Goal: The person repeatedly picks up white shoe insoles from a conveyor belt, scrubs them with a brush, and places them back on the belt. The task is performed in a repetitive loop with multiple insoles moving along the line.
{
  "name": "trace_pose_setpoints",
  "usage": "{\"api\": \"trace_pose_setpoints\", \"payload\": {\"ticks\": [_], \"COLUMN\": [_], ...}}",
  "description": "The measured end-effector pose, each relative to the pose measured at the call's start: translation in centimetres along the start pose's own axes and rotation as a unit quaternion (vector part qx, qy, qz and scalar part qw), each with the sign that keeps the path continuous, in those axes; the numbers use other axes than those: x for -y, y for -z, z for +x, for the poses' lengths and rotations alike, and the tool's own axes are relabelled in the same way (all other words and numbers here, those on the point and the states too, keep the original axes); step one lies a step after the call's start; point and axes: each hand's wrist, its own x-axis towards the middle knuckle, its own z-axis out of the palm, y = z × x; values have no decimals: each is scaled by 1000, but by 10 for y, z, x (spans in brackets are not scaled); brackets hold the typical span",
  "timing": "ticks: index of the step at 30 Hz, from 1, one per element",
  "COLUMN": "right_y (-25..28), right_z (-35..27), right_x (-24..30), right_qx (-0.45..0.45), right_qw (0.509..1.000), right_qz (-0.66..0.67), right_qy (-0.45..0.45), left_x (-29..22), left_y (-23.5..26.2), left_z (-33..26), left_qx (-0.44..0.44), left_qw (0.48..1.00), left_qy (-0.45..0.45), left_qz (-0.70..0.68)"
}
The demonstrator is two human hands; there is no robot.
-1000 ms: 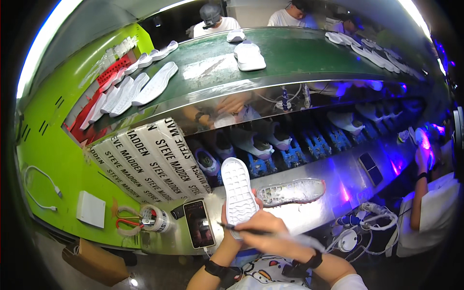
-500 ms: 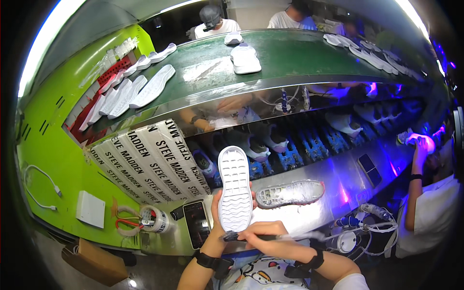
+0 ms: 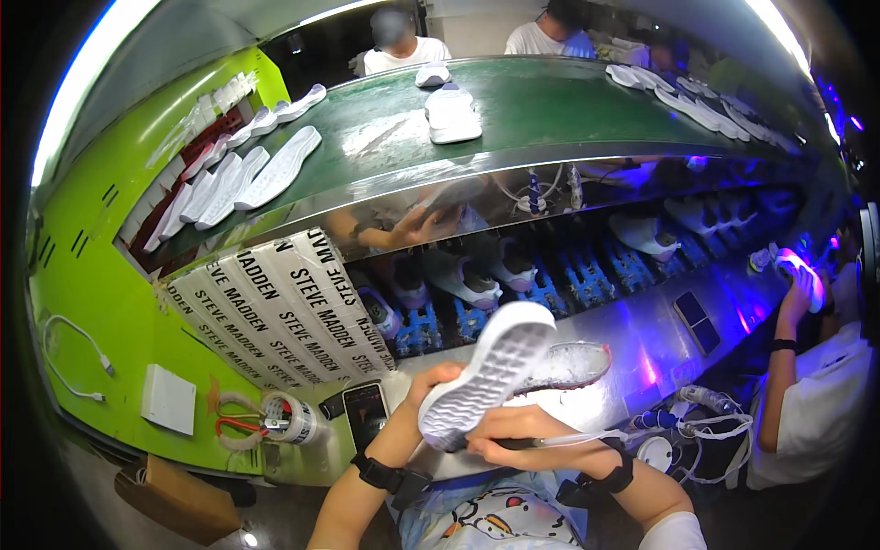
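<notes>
A white shoe sole (image 3: 486,376) is held tilted before me, its patterned tread side facing me. My left hand (image 3: 429,383) is closed around its left edge. In my right hand (image 3: 522,429) is a brush (image 3: 511,444), gripped by its dark handle at the sole's lower end; its bristles are hidden behind the sole and fingers. A pale tube trails from the handle to the right. Just behind the sole, a grey sole-shaped tray (image 3: 579,365), whitish inside, lies on the metal bench (image 3: 632,376), partly covered by the sole.
A phone (image 3: 367,412) and a tub with scissors (image 3: 295,420) are at left, by a taped box (image 3: 284,312). Shoes (image 3: 463,280) stand on a blue rack behind. White soles (image 3: 280,170) lie on the green belt (image 3: 367,119). A co-worker's hand (image 3: 799,291) holds a lit shoe at right.
The sole has tilted, its top swinging right and partly over the tray. My right hand and the brush have moved in against its lower end, and the bristles are now hidden.
</notes>
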Motion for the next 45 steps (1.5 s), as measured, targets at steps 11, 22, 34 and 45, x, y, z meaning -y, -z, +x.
{"api": "trace_pose_setpoints", "payload": {"ticks": [11, 22, 34, 45], "right_y": [27, 47, 17, 24], "right_z": [-18, -29, -14, -49], "right_x": [16, 1, -12, 72], "right_qx": [60, -27, -370, -387], "right_qw": [996, 997, 893, 917], "right_qz": [-58, 26, -247, -80], "right_qy": [-33, -72, 63, 58], "left_x": [-10, -16, 54, -118], "left_y": [-136, -102, -47, -164], "left_z": [-19, 27, 10, 20], "left_qx": [-60, -250, -70, 152], "left_qw": [813, 846, 992, 960], "left_qy": [-57, 176, -94, -220], "left_qz": [576, 437, -45, -77]}}
